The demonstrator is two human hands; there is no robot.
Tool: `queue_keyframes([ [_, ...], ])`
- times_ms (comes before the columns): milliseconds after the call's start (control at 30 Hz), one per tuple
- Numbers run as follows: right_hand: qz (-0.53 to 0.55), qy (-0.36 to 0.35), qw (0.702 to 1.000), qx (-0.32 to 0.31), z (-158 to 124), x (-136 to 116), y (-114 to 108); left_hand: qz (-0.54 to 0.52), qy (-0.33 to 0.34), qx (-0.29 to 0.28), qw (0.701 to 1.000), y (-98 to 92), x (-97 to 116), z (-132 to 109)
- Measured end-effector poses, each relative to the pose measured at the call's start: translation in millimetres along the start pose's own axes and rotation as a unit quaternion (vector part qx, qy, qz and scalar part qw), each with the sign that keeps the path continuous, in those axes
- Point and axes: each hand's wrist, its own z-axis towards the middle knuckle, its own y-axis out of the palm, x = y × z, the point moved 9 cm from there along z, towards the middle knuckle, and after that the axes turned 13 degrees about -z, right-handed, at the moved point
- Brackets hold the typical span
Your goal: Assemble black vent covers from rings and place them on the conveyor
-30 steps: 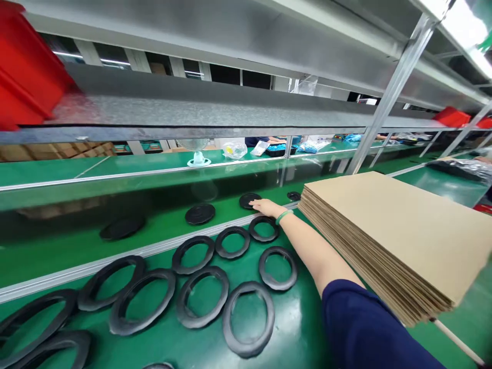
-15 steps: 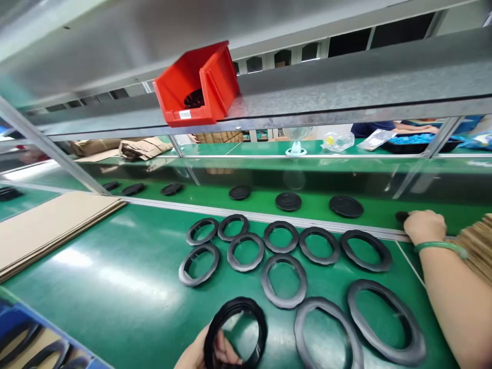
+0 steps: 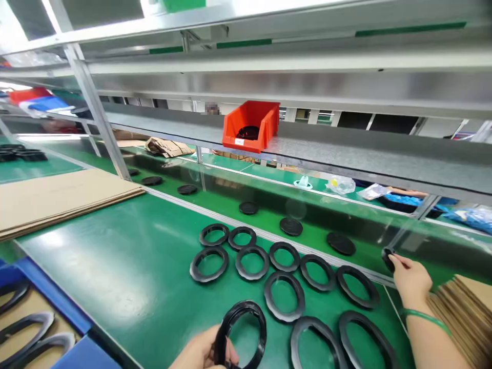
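Observation:
In the head view, my left hand (image 3: 203, 348) grips a glossy black ring (image 3: 262, 333) by its left side, above the green table (image 3: 126, 271). My right hand (image 3: 413, 279), with a green bangle on its wrist, pinches a round black disc (image 3: 388, 260) tilted on edge over the green belt (image 3: 369, 261). Several dark rings lie flat on the table between my hands, such as one ring (image 3: 284, 297) near the middle. More flat black discs rest along the belt, among them a disc (image 3: 341, 243) left of my right hand.
A red bin (image 3: 251, 125) with black parts sits on the metal shelf (image 3: 346, 148) above. Cardboard sheets (image 3: 65, 197) lie at left, and a cardboard stack (image 3: 461, 312) stands by my right forearm. A blue box (image 3: 86, 353) with rings is at lower left. Another person's arm (image 3: 407, 192) shows behind.
My right hand has lifted the disc up off the belt, and it now shows between the fingers. My left hand still holds the ring. The camera view has tilted upward.

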Motion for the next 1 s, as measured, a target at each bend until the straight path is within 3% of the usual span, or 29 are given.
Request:
queue_keyframes([
  [100,0.043,-0.045,0.998,0.010,-22.3,-58.8,-22.4,-0.006,0.001,0.007,1.000,5.2,7.9,-3.1],
  [167,0.071,-0.094,0.993,-0.007,-57.1,-113.9,-41.8,0.002,-0.003,0.022,1.000,6.4,13.4,-6.7],
  [300,0.191,-0.259,0.939,-0.118,-170.0,-245.7,-81.2,0.054,0.015,0.047,0.997,5.2,22.3,-12.8],
  [367,0.234,-0.320,0.899,-0.186,-228.5,-294.8,-89.7,0.062,0.013,0.054,0.997,3.7,20.5,-14.3],
  [433,0.254,-0.368,0.861,-0.241,-279.1,-323.5,-88.0,0.059,0.006,0.058,0.997,2.6,17.5,-14.9],
  [533,0.237,-0.420,0.839,-0.251,-330.5,-332.4,-76.6,0.057,0.005,0.062,0.996,1.2,16.6,-15.1],
  [633,0.211,-0.455,0.835,-0.226,-354.5,-326.0,-64.6,0.043,0.000,0.057,0.997,1.6,17.2,-14.4],
  [1000,0.209,-0.516,0.809,-0.191,-367.7,-329.8,-65.4,0.043,-0.030,0.075,0.996,-3.2,14.1,-13.2],
])
